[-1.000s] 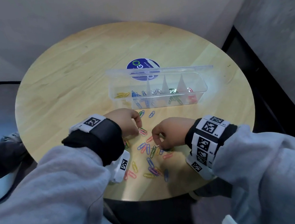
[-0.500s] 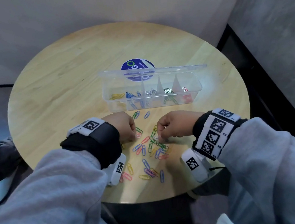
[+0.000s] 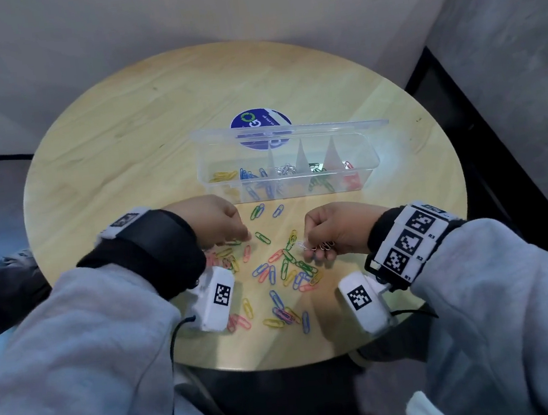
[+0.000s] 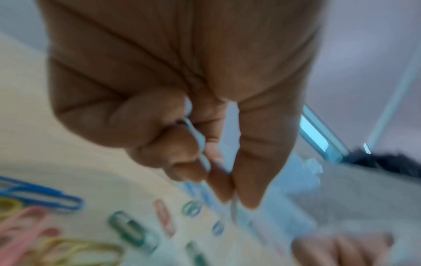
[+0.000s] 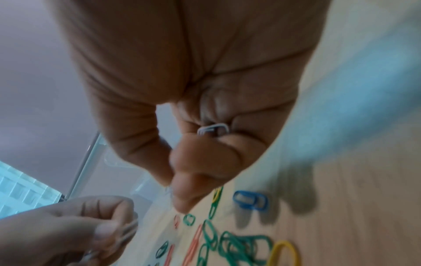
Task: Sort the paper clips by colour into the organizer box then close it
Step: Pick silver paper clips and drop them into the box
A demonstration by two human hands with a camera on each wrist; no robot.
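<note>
Round wooden table tucked in a corner, and we're sat right up against it. Nearest us is the loose pile of paper clips, all colours mixed. Just past that, our left hand is curled around a pale clip, and our right hand is pinching a few white clips with more tucked in the palm. These things are super light, stiff wire, kinda slick, and they hook together, so we reckon pinch one flat by its end loop. Further back sits the clear box, lid open, colours partly sorted.
</note>
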